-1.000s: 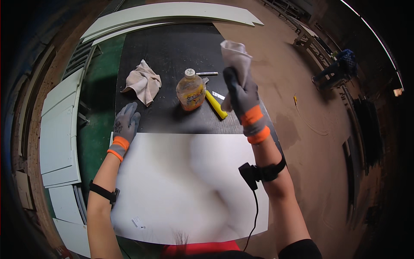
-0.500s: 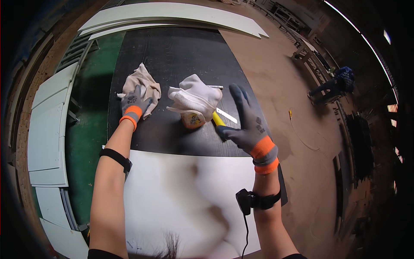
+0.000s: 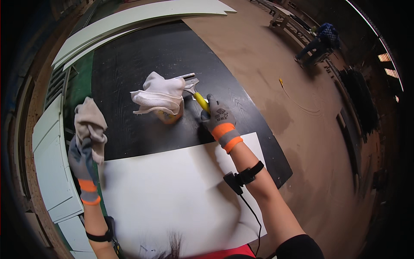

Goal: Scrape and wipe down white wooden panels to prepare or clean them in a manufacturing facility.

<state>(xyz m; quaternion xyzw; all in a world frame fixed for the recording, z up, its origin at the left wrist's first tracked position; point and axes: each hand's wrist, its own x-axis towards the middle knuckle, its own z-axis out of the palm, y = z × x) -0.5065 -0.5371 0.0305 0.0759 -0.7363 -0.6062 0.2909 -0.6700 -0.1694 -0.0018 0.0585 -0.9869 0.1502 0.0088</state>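
Observation:
My left hand, in a grey glove with an orange cuff, is closed on a crumpled beige rag lifted at the black board's left edge. My right hand, gloved alike, is closed round the yellow handle of a scraper whose metal head points away from me. Left of the scraper a tub with an orange and yellow label stands on the black board. A folded white cloth drapes over the tub and hides its top. A thin rod-like thing lies by the scraper's head.
A glossy white panel lies nearest me, over the black board's near end. Long white boards lie at the far end, and more pale panels at the left. A person bends over a bench at the far right. A cable lies on the floor.
My left hand has lifted the beige rag off the black board and brought it left and nearer. My right hand, open before, has closed on the scraper's handle. The view has shifted.

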